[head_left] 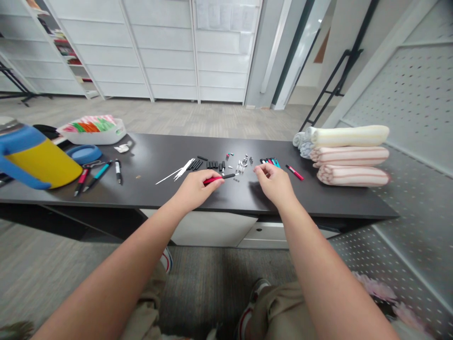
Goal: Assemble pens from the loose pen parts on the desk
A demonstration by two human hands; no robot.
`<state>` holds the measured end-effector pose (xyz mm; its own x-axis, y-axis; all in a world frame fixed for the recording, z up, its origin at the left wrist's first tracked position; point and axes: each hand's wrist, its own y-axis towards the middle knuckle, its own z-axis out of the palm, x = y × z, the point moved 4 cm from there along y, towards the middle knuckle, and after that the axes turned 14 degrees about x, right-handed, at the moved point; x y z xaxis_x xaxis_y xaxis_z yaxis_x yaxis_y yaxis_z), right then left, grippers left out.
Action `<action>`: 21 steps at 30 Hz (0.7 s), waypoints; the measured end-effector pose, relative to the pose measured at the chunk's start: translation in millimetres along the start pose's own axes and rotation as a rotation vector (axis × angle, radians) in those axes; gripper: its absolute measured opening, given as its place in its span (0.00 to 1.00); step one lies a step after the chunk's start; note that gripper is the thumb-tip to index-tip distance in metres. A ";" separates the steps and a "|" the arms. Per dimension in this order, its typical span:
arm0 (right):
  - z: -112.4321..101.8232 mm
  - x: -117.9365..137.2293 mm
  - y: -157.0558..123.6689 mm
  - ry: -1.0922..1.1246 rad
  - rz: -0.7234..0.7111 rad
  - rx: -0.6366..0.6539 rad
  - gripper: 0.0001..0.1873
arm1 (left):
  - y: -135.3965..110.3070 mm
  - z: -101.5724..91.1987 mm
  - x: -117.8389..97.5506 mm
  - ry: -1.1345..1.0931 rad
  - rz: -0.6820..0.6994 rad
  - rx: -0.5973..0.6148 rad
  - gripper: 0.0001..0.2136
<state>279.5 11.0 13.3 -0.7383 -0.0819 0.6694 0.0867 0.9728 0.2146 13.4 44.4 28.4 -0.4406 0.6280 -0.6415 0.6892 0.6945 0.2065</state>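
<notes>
Our left hand [195,190] had its fingers closed on a slim red-and-black plastic pen barrel [219,178] over the black desk [318,198]: light, stiff, prob. slippery, best held mid-barrel. Our right hand [274,185] hovered, fingers half-curled, grip unclear, w/ tiny metal pen parts [243,163] just beyond.

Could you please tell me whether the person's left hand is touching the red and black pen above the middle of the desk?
Touching: the head view shows the left hand gripping the red and black pen, with its fingers closed on the barrel.
</notes>
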 end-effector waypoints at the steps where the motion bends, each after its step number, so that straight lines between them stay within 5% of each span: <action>1: -0.5 -3.0 0.6 -0.019 0.015 0.005 0.16 | -0.3 -2.0 2.5 -0.013 -0.038 -0.020 0.13; 10: 17.3 23.9 -6.7 -0.273 -0.154 0.157 0.09 | -3.4 -14.9 35.9 -0.160 -0.216 -0.263 0.18; 16: 21.7 31.9 -10.8 -0.358 -0.204 0.202 0.07 | -1.8 -12.5 40.7 -0.294 -0.211 -0.253 0.18; 21: 23.2 31.5 -11.2 -0.348 -0.234 0.217 0.11 | -4.7 -16.3 29.8 -0.142 -0.228 -0.229 0.18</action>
<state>239.7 2.5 15.5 -0.9049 -0.2633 0.3344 -0.2235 0.9626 0.1533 -12.4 65.6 20.3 -0.4730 0.4037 -0.7831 0.4286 0.8820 0.1958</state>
